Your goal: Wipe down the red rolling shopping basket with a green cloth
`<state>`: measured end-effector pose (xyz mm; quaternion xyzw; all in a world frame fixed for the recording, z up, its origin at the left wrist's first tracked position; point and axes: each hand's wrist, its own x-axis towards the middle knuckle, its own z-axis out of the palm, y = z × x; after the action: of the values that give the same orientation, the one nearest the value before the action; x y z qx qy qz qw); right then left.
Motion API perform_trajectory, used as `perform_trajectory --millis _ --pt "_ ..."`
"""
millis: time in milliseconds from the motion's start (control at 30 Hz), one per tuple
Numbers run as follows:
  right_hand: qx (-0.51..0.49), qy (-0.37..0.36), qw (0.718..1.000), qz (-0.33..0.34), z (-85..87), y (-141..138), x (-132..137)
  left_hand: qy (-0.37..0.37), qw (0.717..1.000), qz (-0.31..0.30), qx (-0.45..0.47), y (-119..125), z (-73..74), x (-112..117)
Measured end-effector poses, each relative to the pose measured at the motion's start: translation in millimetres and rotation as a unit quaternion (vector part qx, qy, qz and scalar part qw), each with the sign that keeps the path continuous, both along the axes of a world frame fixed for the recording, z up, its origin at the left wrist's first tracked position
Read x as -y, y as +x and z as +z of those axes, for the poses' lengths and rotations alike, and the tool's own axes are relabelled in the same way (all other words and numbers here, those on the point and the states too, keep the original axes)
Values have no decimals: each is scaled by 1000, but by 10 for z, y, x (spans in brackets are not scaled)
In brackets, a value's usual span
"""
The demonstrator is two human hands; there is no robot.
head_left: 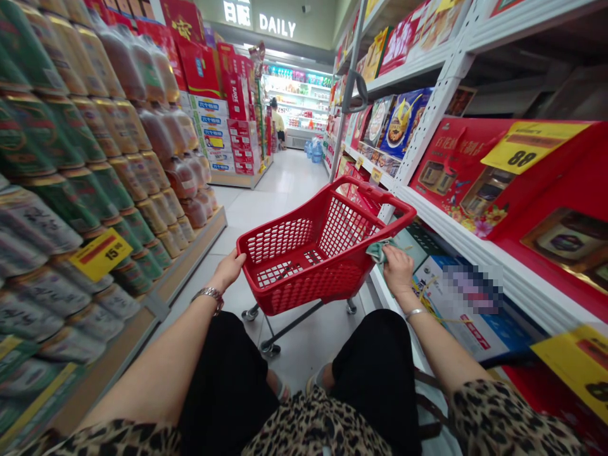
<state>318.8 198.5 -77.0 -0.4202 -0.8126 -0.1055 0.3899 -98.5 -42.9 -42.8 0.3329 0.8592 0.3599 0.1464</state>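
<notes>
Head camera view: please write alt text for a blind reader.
A person's left hand and right hand hold a red plastic wheeled shopping basket, the right pinching a pale green cloth, in a supermarket aisle beside stacked green cans.

**Head cam: forward and down**

We look from the person's head, angled down the supermarket aisle [285, 183]. We get the left hand [228, 269], right hand [398, 269] and red shopping cart [313, 253] close below, stacked cans [61, 139] and white shelving [475, 221] very near at either side.

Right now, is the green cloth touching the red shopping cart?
Touching: the head view shows the right hand pressing the green cloth against the rim of the red shopping cart.
</notes>
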Motion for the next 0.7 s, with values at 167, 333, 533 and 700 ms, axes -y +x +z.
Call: perform_trajectory --millis 167,333,533,700 --pt "-60 -8 998 25 -236 -269 136 -13 1000 1 -6 -27 -28 -7" --pt "-129 -21 989 71 -427 -572 431 -14 1000 5 -9 -75 -78 -18" --pt "-156 -42 981 111 -575 -891 918 -11 1000 8 -10 -116 -115 -18" --pt "-164 -45 969 178 -686 -1121 1346 -9 1000 12 -10 -139 -124 -9"
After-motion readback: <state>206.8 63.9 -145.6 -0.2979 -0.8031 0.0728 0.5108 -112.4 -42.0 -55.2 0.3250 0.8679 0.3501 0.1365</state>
